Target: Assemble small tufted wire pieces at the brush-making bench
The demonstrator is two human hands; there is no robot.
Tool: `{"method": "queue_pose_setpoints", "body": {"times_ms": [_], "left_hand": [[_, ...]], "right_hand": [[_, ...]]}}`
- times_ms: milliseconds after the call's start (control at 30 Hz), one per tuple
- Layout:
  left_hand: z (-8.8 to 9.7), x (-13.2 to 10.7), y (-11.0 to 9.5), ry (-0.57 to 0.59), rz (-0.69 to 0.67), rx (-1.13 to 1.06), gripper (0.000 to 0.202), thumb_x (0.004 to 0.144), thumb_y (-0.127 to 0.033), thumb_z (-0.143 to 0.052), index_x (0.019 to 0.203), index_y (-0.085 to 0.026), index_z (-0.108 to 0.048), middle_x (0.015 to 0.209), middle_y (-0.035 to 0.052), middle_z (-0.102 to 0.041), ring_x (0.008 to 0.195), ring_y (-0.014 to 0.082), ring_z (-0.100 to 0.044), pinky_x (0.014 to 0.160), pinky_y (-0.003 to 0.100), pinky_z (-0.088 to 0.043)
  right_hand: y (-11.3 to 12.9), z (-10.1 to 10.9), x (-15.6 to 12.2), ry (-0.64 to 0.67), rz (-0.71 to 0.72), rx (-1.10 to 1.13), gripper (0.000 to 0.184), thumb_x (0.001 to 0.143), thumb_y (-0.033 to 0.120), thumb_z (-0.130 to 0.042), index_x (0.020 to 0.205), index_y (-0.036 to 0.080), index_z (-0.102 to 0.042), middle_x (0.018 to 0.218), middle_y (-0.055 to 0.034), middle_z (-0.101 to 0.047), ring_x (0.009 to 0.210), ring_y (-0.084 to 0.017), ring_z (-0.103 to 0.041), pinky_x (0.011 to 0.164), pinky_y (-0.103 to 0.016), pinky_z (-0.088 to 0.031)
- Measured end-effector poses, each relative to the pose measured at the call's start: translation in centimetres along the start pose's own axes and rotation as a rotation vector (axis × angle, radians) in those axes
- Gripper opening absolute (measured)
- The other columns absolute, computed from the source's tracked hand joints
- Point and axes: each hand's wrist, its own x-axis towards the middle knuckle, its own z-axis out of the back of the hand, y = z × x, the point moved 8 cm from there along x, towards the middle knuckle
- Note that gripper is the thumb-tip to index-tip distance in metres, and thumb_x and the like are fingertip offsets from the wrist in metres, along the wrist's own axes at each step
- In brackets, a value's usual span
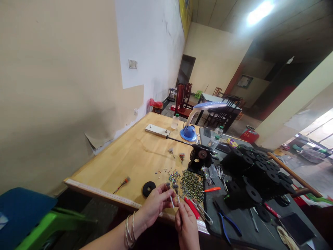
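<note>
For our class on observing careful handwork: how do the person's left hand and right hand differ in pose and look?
The left hand reaches in diagonally from the lower left, while the right hand points up from the bottom edge. Bangles circle the left hand's wrist; none show on the right hand, cut off lower down. Each holds a slender pale-stemmed piece with a grey tip.

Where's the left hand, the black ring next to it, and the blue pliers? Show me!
Left hand [154,202]: head view, on the back of the hand.
Black ring [145,190]: head view, on its flat face, left of the hole.
Blue pliers [221,213]: head view, around the joint.
</note>
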Motion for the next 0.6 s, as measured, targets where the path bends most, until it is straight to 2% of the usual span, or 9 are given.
{"method": "queue_pose_setpoints", "body": {"times_ms": [133,300,433,500,600], "left_hand": [[0.08,0.09,0.27,0.013,-0.005,-0.015,0.041,0.061,-0.042,-0.085,0.082,-0.013,-0.064,0.074,0.0022,-0.066,0.064,0.0109,-0.062,0.055,0.019,-0.048],[0.03,-0.19,-0.18,-0.019,-0.02,0.015,0.045,0.057,-0.042,-0.088,0.08,-0.013,-0.062,0.073,0.0015,-0.067,0.061,0.0106,-0.063,0.055,0.019,-0.048],[-0.16,-0.33,-0.24,-0.03,-0.01,0.062,0.049,0.052,-0.041,-0.09,0.077,-0.014,-0.058,0.069,-0.001,-0.065,0.061,0.0105,-0.063,0.048,0.016,-0.044],[-0.06,-0.21,0.0,-0.037,0.001,0.07,0.049,0.052,-0.042,-0.09,0.078,-0.014,-0.058,0.069,-0.0017,-0.064,0.06,0.01,-0.062,0.047,0.016,-0.042],[0.11,0.14,0.45,-0.023,0.003,0.037,0.048,0.057,-0.046,-0.087,0.08,-0.014,-0.06,0.071,-0.0003,-0.066,0.058,0.0093,-0.062,0.048,0.016,-0.043]], "right_hand": [[-0.03,-0.16,-0.28,0.003,-0.022,0.077,0.049,0.064,0.056,-0.082,0.087,0.016,-0.064,0.047,0.011,-0.033,0.044,-0.004,-0.017,0.043,-0.018,-0.01],[-0.25,0.11,-0.27,-0.043,-0.054,0.106,0.052,0.063,0.063,-0.079,0.077,0.015,-0.066,0.044,0.0097,-0.033,0.043,-0.004,-0.018,0.042,-0.019,-0.01],[-0.48,-0.12,-0.26,-0.029,-0.079,0.143,0.049,0.059,0.055,-0.085,0.082,0.017,-0.065,0.045,0.0114,-0.032,0.043,-0.003,-0.016,0.042,-0.017,-0.009],[-0.47,-0.21,-0.33,-0.015,-0.082,0.149,0.047,0.059,0.054,-0.086,0.081,0.017,-0.065,0.045,0.0117,-0.031,0.043,-0.003,-0.015,0.041,-0.017,-0.008],[-0.31,-0.15,-0.39,-0.012,-0.073,0.157,0.047,0.063,0.06,-0.081,0.073,0.016,-0.065,0.043,0.01,-0.033,0.042,-0.003,-0.016,0.04,-0.017,-0.01]]}}
